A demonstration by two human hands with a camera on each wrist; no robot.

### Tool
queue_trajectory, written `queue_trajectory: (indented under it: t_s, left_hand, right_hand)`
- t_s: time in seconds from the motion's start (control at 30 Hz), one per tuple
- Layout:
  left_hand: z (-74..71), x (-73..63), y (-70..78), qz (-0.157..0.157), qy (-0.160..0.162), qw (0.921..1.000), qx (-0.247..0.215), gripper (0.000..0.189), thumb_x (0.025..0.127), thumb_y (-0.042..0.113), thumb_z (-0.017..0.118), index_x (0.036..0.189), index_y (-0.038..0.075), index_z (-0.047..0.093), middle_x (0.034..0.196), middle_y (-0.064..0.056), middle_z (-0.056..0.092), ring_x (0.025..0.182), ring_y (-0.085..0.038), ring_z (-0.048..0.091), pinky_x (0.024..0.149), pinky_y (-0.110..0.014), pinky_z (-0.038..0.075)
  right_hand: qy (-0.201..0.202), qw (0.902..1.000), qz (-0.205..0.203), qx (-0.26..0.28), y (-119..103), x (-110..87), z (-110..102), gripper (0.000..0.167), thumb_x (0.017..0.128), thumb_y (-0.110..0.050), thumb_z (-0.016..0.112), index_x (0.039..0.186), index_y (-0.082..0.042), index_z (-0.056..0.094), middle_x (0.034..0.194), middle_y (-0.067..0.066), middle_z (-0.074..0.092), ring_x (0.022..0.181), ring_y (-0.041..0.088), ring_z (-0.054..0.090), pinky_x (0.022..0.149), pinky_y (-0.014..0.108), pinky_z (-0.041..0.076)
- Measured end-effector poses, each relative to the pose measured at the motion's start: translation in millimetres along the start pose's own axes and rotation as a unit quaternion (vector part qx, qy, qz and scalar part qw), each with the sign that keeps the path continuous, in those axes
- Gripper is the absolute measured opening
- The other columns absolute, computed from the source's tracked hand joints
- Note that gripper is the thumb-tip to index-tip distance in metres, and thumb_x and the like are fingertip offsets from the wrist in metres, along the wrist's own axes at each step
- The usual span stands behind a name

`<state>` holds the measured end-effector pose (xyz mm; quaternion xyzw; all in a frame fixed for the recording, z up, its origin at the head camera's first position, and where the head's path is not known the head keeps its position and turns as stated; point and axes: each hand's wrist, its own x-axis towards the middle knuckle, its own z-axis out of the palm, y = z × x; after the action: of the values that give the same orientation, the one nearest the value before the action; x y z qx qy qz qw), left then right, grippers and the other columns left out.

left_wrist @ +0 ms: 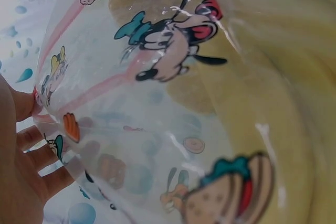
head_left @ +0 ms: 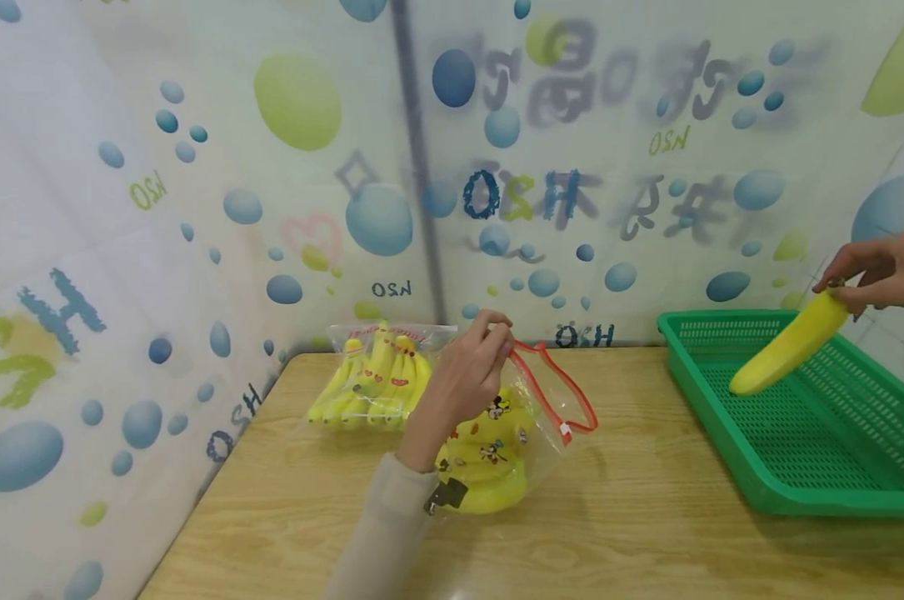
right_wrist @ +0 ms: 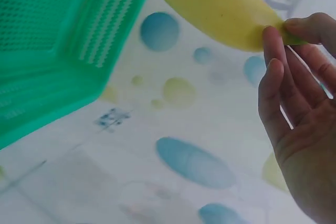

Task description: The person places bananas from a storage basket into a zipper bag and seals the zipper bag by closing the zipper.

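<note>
A yellow banana point(head_left: 792, 346) hangs slanting over the green basket point(head_left: 766, 492), and my right hand point(head_left: 882, 271) pinches it by the stem end. The right wrist view shows thumb and fingertips meeting on the stem of that banana point(right_wrist: 220, 11). My left hand point(head_left: 470, 367) grips the rim of a clear zip bag point(head_left: 552, 433) printed with cartoon figures. Red zip edging gapes at the bag's mouth, with a white slider on it. Several bananas point(head_left: 496, 492) lie inside the bag. In the left wrist view, my left fingers point(left_wrist: 31, 150) hold the plastic point(left_wrist: 131, 145) at its edge.
A second clear bag point(head_left: 377, 375) full of small bananas lies on the wooden table point(head_left: 272, 517), behind and left of the first. The green basket stands at the table's right side. A bubble-patterned curtain point(head_left: 496, 167) closes off the back and left.
</note>
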<state>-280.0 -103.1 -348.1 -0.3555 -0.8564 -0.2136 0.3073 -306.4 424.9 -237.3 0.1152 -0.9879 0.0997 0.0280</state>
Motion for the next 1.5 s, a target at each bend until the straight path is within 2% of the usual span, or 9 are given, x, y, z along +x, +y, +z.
queue_trajectory:
  t_s: [0.13,0.33,0.43,0.6,0.7,0.8,1.07,1.3,1.5]
  left_hand:
    - [0.1,-1.1,-0.7,-0.001,0.001,1.0000,0.001,0.023,0.111,0.018,0.041,0.104,0.011,0.061,0.128,-0.006,0.058,0.070,-0.011,0.051,0.059,-0.019,0.040]
    - [-0.1,0.1,-1.0,0.002,0.005,1.0000,0.003,0.022,0.111,0.018,0.042,0.106,0.011,0.062,0.127,-0.006,0.058,0.070,-0.011,0.051,0.059,-0.019,0.039]
    - [-0.3,0.4,-0.9,0.002,0.005,1.0000,0.004,0.022,0.111,0.019,0.041,0.107,0.011,0.062,0.127,-0.005,0.057,0.070,-0.011,0.051,0.059,-0.019,0.039]
    - [0.9,0.4,-1.7,0.004,0.005,1.0000,0.002,0.022,0.111,0.019,0.041,0.106,0.011,0.061,0.127,-0.006,0.057,0.071,-0.011,0.051,0.060,-0.019,0.039]
    - [1.4,0.3,-1.7,0.005,0.006,1.0000,0.001,0.022,0.111,0.018,0.041,0.106,0.011,0.061,0.127,-0.006,0.058,0.071,-0.011,0.051,0.060,-0.019,0.039]
    - [1.8,0.2,-1.7,0.007,0.006,1.0000,0.001,0.022,0.111,0.018,0.041,0.106,0.011,0.061,0.127,-0.006,0.057,0.071,-0.011,0.051,0.061,-0.019,0.040]
    - [0.7,0.9,-1.9,0.007,0.007,0.9999,0.005,0.022,0.111,0.018,0.041,0.105,0.011,0.061,0.126,-0.006,0.058,0.070,-0.011,0.050,0.060,-0.019,0.039]
    - [0.1,1.1,-1.9,0.011,0.008,0.9999,0.010,0.022,0.112,0.019,0.040,0.105,0.011,0.060,0.126,-0.006,0.058,0.068,-0.011,0.048,0.059,-0.019,0.038]
    - [-0.1,0.8,-2.0,0.007,0.008,0.9999,0.007,0.022,0.111,0.019,0.040,0.105,0.011,0.060,0.126,-0.006,0.058,0.069,-0.011,0.049,0.060,-0.020,0.039]
  right_hand:
    - [0.010,0.9998,-0.015,0.004,-22,2.4,-8,0.020,0.100,-0.006,0.064,0.117,0.005,0.064,0.111,0.025,0.069,0.067,0.003,0.064,0.060,0.029,0.051]
    - [0.039,0.9979,-0.036,0.038,-62,2.2,-9,0.025,0.097,-0.014,0.072,0.119,-0.002,0.067,0.113,0.019,0.074,0.071,0.000,0.067,0.063,0.029,0.055]
    - [0.059,0.9950,-0.052,0.061,-84,0.6,-7,0.024,0.094,-0.016,0.076,0.116,-0.008,0.070,0.107,0.004,0.077,0.072,-0.001,0.068,0.062,0.028,0.052]
    - [0.081,0.9838,-0.117,0.109,-117,-0.8,-1,0.024,0.089,-0.007,0.080,0.111,-0.013,0.074,0.096,-0.023,0.072,0.075,0.000,0.071,0.063,0.023,0.052]
    - [0.092,0.9712,-0.174,0.135,-135,1.5,6,0.026,0.087,0.000,0.079,0.109,-0.014,0.075,0.098,-0.026,0.071,0.075,0.001,0.072,0.064,0.020,0.055]
    - [0.095,0.9582,-0.224,0.150,-149,5.7,13,0.028,0.086,0.003,0.079,0.108,-0.014,0.075,0.096,-0.024,0.072,0.072,0.003,0.072,0.064,0.019,0.056]
    - [0.105,0.9257,-0.321,0.171,-183,11.7,30,0.030,0.086,0.005,0.077,0.107,-0.017,0.075,0.090,-0.008,0.078,0.069,0.002,0.072,0.062,0.019,0.057]
    - [0.105,0.9163,-0.329,0.202,-201,13.4,56,0.028,0.088,0.003,0.076,0.106,-0.018,0.074,0.097,0.001,0.081,0.071,0.001,0.073,0.061,0.021,0.058]
    - [0.108,0.9081,-0.327,0.238,-211,16.8,80,0.027,0.090,0.003,0.075,0.110,-0.014,0.074,0.089,0.000,0.079,0.071,0.003,0.073,0.060,0.022,0.057]
